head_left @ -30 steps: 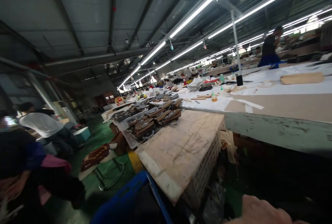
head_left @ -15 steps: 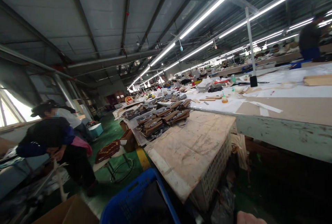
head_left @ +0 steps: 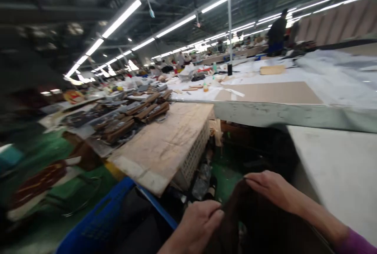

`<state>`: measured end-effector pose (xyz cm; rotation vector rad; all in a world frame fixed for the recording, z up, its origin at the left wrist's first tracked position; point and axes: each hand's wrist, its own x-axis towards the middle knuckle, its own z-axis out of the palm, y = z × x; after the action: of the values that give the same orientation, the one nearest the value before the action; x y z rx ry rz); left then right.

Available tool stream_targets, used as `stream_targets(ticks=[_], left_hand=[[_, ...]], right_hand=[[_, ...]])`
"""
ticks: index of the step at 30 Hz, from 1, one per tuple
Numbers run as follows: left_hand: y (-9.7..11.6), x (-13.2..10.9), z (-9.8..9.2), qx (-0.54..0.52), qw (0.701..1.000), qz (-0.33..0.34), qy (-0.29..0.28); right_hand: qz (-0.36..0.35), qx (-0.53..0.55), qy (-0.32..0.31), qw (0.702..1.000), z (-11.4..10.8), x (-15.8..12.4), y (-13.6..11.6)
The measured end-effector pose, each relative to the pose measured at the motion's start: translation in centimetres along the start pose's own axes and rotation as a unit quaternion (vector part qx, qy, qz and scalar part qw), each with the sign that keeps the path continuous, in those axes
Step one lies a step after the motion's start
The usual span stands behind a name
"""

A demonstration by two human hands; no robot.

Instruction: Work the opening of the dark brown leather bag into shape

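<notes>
Blurred factory hall, both hands (head_left: 200, 222) (head_left: 271, 191) pinching dark fabric (head_left: 259, 226), bottom cropped

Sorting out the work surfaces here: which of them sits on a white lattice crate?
The scuffed wooden board, just beyond the blue bin. The long green-edged table behind it and the pale table beside the right hand show no crate.

Hands (head_left: 232, 211) grip dark fabric (head_left: 259, 226) (blurred) — workshop.

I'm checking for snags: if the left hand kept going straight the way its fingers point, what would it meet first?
The left hand points right, its fingertips already on the dark piece that both hands hold. Past that edge, the first thing in line looks like the right hand, though depth is unclear.
</notes>
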<state>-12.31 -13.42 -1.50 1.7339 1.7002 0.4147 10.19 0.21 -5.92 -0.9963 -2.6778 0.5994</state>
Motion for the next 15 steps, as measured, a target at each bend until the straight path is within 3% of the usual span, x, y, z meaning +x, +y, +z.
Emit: stream_targets(ticks=[6,15], left_hand=[[-0.2,0.9,-1.0,-0.174,0.984,-0.008,-0.044],[1.0,3.3,-0.4,-0.115,0.993,0.02,0.011]], right_hand=[[0.061,-0.016,-0.019,0.998,-0.4,0.5,-0.1],[0.054,-0.023,-0.011,0.998,-0.6,0.3,-0.4]])
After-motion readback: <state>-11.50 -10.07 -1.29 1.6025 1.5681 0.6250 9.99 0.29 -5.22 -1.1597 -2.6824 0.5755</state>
